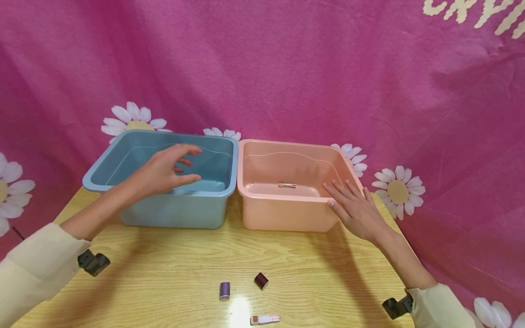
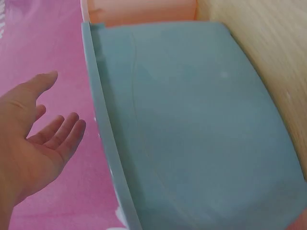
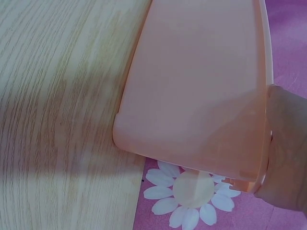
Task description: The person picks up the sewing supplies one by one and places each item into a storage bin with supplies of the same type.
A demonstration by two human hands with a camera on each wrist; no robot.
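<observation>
Locate bundle (image 1: pixel 287 185), long axis left-to-right, to left of right hand (image 1: pixel 357 212) (nearer); note right outstretched at pink bin (image 1: pixel 287 214), left hand (image 1: pixel 164 172) unclenched, gripping nothing.

This looks like a small tabletop filming corner, though whether it sits in a home, a studio or some other building cannot be told. A magenta cloth (image 1: pixel 266 68) hangs in soft folds behind the table (image 1: pixel 164 264) and along both its sides, screening off the room like a backdrop. It is printed with large white daisies (image 1: pixel 397 192) and cream lettering (image 1: pixel 476 13) (cheerful, more bedroom than laboratory). The tabletop has a pale wood grain and catches a bright patch of glare. Black devices (image 1: pixel 93 263) at both cuffs suit a recording set-up, while the plastic tubs (image 1: pixel 172 212) look like ordinary household ware.
</observation>
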